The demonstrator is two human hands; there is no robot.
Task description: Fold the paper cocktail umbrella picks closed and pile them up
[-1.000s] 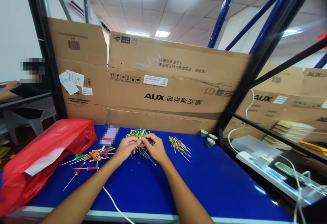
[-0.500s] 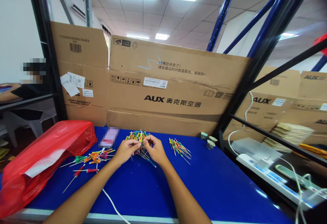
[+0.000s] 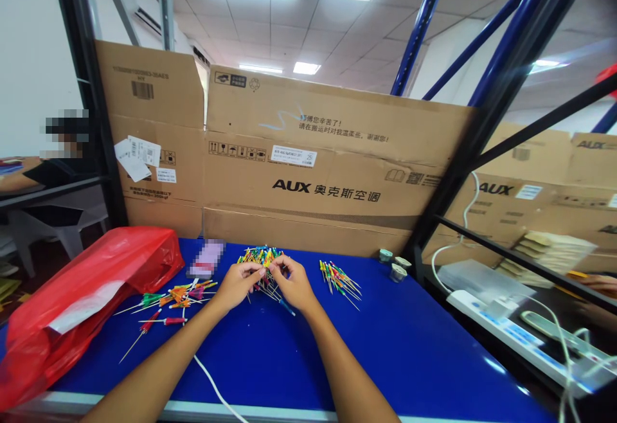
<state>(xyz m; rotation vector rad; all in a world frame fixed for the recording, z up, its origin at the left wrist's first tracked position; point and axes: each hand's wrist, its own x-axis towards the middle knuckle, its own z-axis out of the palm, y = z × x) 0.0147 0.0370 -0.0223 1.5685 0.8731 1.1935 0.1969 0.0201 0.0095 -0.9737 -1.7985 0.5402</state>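
Note:
My left hand (image 3: 240, 286) and my right hand (image 3: 292, 281) meet over the middle of the blue table (image 3: 414, 352). Both are closed, their thumbs and fingertips pinching a small yellow paper cocktail umbrella (image 3: 267, 260); its lower part is hidden by the fingers. Behind and below them spreads a pile of folded cocktail umbrellas (image 3: 250, 256) in mixed colours, partly covered by the hands. To the left, several orange, green and pink umbrellas (image 3: 178, 294) are partly opened, with two red ones (image 3: 174, 321) nearer me. A separate bunch of folded umbrellas (image 3: 339, 279) lies on the right.
A red plastic bag (image 3: 130, 256) covers the table's left side, beside a blurred pink item (image 3: 208, 259). Small tubs (image 3: 398, 272) stand at the back right. Cardboard (image 3: 308, 217) walls the back. A white cable (image 3: 214, 387) crosses the front edge; a power strip (image 3: 520, 339) lies right.
Both hands stay nearly in place, with only a slight shift at the fingertips. At the far right edge, another person's hand has come into view.

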